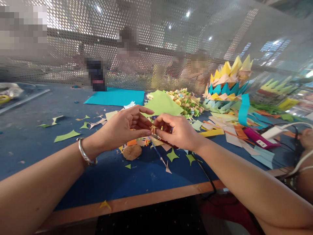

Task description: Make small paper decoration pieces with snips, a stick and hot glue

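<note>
While both hands meet over the blue tabletop [97, 176], a tiny folded piece of pale peach paper [153, 129] sits between their fingertips. The left hand [130, 123] seems to pinch it from its side between thumb and fingertips, the index finger lifted clear; the right hand [177, 129] grips it from the opposite side with thumb and forefinger, its other fingers curled in.

Being paper and so small, the piece is probably almost weightless, dry rather than slippery, and springy along its folds, yet easily crushed or torn. A light pinch at the creased edges, with the fingertips only, should suit it best; a hard squeeze would likely flatten its shape.

Much of it is covered by the fingers, so its exact folds cannot be made out, nor which fingers bear on it most. A dark purple object [171, 130] shows only in part within the right hand's curl, and whether it is held there is unclear. Below the fingertips, a slim blue-handled tool [156, 150] runs toward the wearer, its upper end lost among scraps. Left of it, beneath the left hand, lies a round tan lump [132, 152] of uncertain material.
</note>
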Demonstrator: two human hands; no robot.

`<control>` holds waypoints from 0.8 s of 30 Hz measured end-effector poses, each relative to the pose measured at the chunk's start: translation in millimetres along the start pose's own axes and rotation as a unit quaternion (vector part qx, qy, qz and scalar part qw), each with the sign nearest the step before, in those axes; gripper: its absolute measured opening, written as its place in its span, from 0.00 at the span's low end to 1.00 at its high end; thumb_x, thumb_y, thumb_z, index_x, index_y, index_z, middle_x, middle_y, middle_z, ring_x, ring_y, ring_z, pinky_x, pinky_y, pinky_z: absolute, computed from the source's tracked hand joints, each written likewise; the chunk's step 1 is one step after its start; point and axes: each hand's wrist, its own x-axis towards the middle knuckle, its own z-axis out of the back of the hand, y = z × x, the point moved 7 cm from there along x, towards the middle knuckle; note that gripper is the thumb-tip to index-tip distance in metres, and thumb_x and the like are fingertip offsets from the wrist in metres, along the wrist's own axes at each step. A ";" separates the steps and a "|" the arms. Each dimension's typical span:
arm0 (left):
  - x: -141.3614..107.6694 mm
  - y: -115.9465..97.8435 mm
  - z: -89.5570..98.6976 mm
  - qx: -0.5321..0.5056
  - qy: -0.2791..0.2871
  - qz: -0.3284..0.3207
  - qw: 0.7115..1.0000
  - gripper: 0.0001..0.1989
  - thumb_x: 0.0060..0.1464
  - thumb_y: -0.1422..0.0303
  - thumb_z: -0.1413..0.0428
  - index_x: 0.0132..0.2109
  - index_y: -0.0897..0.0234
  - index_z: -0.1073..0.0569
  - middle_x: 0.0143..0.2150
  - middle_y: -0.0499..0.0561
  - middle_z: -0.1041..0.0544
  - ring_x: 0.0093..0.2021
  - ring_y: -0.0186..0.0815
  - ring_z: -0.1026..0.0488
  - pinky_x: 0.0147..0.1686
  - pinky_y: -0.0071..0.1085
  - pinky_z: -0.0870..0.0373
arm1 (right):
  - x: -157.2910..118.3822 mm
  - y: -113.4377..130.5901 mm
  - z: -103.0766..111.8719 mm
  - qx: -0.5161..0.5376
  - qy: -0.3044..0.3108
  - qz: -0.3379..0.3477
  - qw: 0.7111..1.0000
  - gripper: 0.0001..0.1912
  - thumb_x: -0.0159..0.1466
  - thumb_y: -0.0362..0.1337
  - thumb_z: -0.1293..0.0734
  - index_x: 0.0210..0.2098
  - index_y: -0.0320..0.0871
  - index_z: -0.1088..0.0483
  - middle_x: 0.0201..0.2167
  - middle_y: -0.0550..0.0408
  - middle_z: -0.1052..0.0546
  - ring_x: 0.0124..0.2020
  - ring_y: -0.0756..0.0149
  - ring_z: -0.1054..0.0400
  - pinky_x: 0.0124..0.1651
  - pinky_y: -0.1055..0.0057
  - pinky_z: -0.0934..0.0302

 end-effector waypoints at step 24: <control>-2.2 -0.8 0.2 0.014 0.013 -0.014 1.000 0.24 0.51 0.73 0.37 0.54 0.65 0.35 0.39 0.50 0.22 0.42 0.35 0.22 0.44 0.33 0.24 | 0.8 1.5 0.2 -0.008 0.005 -0.001 1.000 0.04 0.62 0.34 0.34 0.35 0.39 0.32 0.23 0.60 0.29 0.22 0.76 0.37 0.27 0.75 0.44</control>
